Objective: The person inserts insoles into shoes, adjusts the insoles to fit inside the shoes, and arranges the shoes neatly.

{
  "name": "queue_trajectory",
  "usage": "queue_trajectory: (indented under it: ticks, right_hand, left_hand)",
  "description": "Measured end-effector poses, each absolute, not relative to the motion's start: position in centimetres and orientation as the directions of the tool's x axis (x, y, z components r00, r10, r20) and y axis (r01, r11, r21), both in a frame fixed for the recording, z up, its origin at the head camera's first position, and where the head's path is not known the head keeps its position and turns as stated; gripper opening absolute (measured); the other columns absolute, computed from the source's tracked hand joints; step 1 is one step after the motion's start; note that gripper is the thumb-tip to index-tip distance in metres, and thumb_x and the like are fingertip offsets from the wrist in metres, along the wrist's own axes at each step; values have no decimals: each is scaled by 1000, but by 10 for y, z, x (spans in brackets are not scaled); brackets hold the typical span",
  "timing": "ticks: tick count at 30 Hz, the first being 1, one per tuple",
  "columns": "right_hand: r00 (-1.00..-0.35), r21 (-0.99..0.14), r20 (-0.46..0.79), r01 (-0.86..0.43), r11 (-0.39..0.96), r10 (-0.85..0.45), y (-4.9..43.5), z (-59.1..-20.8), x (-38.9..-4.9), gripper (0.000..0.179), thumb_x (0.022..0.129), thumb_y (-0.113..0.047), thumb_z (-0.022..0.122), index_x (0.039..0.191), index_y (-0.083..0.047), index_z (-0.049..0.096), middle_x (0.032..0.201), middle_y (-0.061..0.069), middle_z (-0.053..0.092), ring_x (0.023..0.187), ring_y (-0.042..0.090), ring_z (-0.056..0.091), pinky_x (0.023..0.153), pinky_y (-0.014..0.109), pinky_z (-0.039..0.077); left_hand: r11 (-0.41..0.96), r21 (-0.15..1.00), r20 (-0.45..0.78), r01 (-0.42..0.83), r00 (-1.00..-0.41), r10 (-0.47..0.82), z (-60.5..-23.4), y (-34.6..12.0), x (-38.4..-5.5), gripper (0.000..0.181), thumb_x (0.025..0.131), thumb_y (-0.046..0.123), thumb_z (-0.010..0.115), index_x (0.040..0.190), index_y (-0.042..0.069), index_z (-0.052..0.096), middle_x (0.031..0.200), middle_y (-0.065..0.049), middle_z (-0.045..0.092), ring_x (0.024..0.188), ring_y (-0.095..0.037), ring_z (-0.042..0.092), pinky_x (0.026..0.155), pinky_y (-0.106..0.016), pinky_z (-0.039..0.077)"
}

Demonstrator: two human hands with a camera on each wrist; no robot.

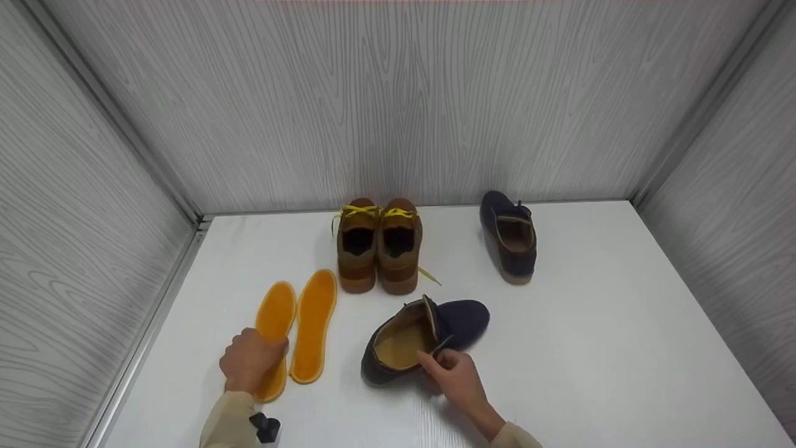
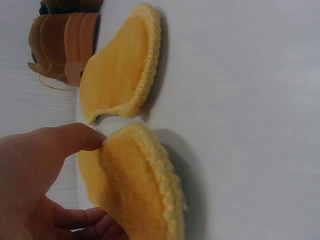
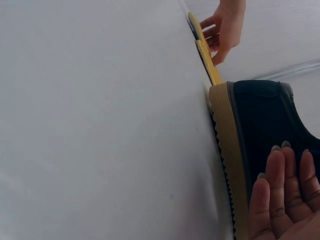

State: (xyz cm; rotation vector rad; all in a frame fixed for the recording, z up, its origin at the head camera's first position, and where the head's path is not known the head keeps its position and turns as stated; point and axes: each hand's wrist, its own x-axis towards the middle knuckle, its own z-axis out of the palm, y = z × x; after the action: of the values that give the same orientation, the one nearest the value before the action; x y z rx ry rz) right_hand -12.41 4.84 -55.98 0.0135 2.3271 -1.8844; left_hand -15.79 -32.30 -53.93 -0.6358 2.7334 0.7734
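My left hand [image 1: 252, 356] grips an orange-yellow fleecy insole [image 1: 275, 311] lying at the left, thumb on one edge and fingers on the other. In the left wrist view this insole [image 2: 135, 185] bows up slightly between them. Just to its right lies the second insole [image 1: 314, 330]. A navy lace-up shoe [image 1: 463, 320] rests in front of me, toe pointing right, its tan inside showing. My right hand [image 1: 457, 379] holds the near side of its opening, thumb at the rim. Its other fingers [image 3: 277, 175] lie along the outer side in the right wrist view.
Two brown shoes [image 1: 379, 264] with yellow laces stand side by side behind, heels toward me, one lace end trailing on the white table [image 1: 597, 348]. The other navy shoe [image 1: 519, 249] stands at the back right. Grey wood-grain panels [image 1: 398, 106] enclose the back and sides.
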Motion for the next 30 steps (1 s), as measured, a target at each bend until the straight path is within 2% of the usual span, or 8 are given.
queue_trajectory:
  ticks: [3, 7, 12, 17, 21, 26, 30]
  right_hand:
    - [-988, -970, -125, 103, 219, -87, 49, -569, -126, 36, 86, -39, 69, 69, -8, 61, 61, -4, 53, 55, 9, 47, 53, 23, 40]
    - [-987, -973, -125, 103, 206, -98, 49, -571, -127, 38, 85, -43, 69, 71, -9, 62, 61, -3, 53, 56, 11, 47, 52, 24, 40]
    - [-987, -976, -130, 109, 188, -99, 50, -571, -128, 39, 85, -42, 69, 71, -7, 62, 62, -1, 55, 56, 11, 48, 53, 24, 40]
    - [-986, -980, -134, 116, 161, -103, 51, -570, -130, 36, 87, -36, 69, 73, -3, 65, 67, 6, 61, 58, 11, 49, 56, 24, 42]
    - [-986, -981, -130, 113, 157, -100, 50, -559, -126, 32, 88, -30, 68, 73, -2, 64, 69, 7, 62, 58, 11, 50, 57, 25, 42]
    - [-985, -981, -132, 113, 160, -112, 48, -537, -119, 31, 89, -26, 68, 73, -1, 63, 69, 9, 61, 57, 10, 49, 55, 24, 41]
    - [-986, -977, -132, 113, 180, -101, 48, -530, -117, 30, 89, -26, 67, 74, 0, 64, 71, 10, 63, 58, 9, 49, 56, 23, 41]
  left_hand:
    - [761, 426, -332, -488, -868, -371, -539, -329, -159, 48, 86, 39, 60, 97, -6, 50, 73, -11, 56, 60, -24, 55, 58, -36, 46]
    - [757, 455, -280, -470, -882, -379, -534, -335, -158, 45, 86, 36, 61, 102, -6, 54, 79, -13, 59, 64, -24, 55, 63, -38, 47]
    - [785, 505, -162, -359, -933, -322, -518, -329, -154, 41, 83, 31, 64, 103, -4, 60, 85, -12, 64, 65, -23, 56, 64, -39, 49]
    - [831, 524, -51, -186, -981, -188, -493, -308, -151, 32, 82, 30, 66, 97, 2, 65, 83, -5, 65, 64, -18, 56, 62, -35, 48]
    - [844, 530, -37, -74, -997, -65, -469, -284, -148, 28, 81, 30, 70, 96, 7, 68, 82, 0, 65, 66, -15, 55, 64, -33, 48]
    - [857, 510, -8, 78, -995, 95, -442, -251, -138, 20, 79, 28, 74, 92, 13, 70, 80, 6, 64, 69, -11, 55, 68, -34, 49]
    - [880, 415, 30, 232, -970, 242, -429, -230, -134, 13, 78, 26, 75, 83, 16, 70, 75, 10, 62, 65, -10, 52, 64, -33, 47]
